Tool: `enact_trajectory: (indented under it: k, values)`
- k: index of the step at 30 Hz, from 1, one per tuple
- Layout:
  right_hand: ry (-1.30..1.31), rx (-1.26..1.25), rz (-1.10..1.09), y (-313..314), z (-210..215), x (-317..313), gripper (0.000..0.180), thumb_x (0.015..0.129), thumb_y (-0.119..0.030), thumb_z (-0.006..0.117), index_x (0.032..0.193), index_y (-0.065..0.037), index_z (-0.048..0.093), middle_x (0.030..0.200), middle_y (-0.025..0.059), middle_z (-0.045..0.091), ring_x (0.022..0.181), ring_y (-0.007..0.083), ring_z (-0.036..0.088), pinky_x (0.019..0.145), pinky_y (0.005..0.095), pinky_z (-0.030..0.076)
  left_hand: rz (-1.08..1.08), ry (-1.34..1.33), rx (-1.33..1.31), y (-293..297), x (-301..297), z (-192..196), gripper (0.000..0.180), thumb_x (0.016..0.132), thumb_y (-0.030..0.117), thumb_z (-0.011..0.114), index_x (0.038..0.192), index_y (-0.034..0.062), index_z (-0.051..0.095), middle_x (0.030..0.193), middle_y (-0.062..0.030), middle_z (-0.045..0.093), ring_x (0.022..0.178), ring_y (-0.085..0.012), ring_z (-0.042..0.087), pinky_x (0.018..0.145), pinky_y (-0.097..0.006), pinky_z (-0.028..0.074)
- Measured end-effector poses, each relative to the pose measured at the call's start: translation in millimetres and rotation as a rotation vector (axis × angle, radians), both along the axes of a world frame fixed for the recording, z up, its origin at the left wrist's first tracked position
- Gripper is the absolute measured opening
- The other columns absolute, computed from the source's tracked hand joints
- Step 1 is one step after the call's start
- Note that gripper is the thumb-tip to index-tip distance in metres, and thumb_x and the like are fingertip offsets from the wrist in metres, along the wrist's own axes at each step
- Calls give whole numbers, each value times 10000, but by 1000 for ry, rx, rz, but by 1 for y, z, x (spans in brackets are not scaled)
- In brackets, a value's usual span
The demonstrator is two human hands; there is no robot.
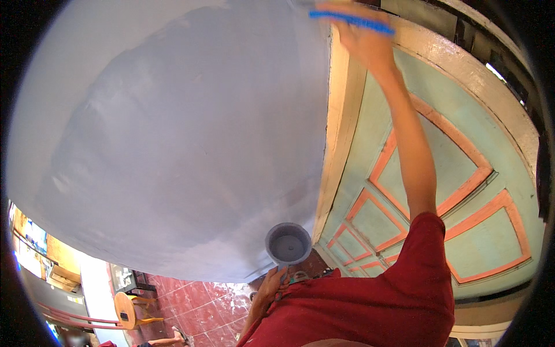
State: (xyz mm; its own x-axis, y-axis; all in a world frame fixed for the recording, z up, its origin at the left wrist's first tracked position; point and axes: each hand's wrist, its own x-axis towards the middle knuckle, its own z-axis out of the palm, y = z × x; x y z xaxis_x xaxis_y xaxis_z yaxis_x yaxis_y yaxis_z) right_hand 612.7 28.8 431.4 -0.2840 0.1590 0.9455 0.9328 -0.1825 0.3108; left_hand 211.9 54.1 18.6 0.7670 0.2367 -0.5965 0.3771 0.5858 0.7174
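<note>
High at the top edge of the head view, my right hand [367, 40] is closed around the blue handle of a paintbrush [352, 21]. Motion blurs the hand a little, and the brush's bristle end is hard to make out. It is up by the corner where the grey-painted wall [196, 127] meets the cream door frame [341, 98]. Low down, close to my body, my left hand [270, 287] grips the handle of a round grey paint pot [270, 243]. Grey paint lies inside the pot. Lighter wall surrounds the darker grey area at the upper left.
A pale green door [428, 144] with orange trim stands to the right. Red floor tiles [202, 301] with whitish marks lie below. At lower left are a round wooden stool [124, 310] with a dark object on it and another person's leg [167, 341].
</note>
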Motion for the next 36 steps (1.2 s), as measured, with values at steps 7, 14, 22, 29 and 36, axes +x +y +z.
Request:
enact_trajectory:
  k: [7,14,22,29,36]
  values:
    - [492,-374,123,-29,-118,3,201,858,4,623,1011,-87,715,903,71,732,779,246,699,712,302,551,13,-9,-32,-2,-7,-9,205,1009,262,464,939,71,484,648,-19,449,486,-100,361,428,-255,264]
    - [267,-22,-173,-9,-1,-3,173,861,-78,645,1001,-138,728,894,131,702,748,300,651,714,366,512,24,52,78,-4,-9,-22,232,995,280,486,966,54,526,671,-23,486,500,-109,414,434,-247,316]
    - [109,98,-3,7,-22,6,117,858,-25,639,937,-58,718,896,113,713,702,284,659,650,321,517,26,26,74,-10,-9,-10,247,997,299,493,915,68,531,678,-17,490,508,-110,432,439,-254,338]
    - [617,-337,-228,-14,-75,-30,54,835,-42,685,883,-19,695,793,144,695,617,305,619,571,337,476,51,-25,267,-14,-20,-6,224,999,267,486,894,70,505,655,-22,466,484,-105,401,426,-256,313]
    - [306,157,-162,8,29,-28,129,823,-78,669,945,-59,706,915,149,685,800,297,640,723,366,503,98,51,-23,-4,-20,-2,206,1007,249,465,888,81,457,631,-16,447,475,-93,384,410,-249,275]
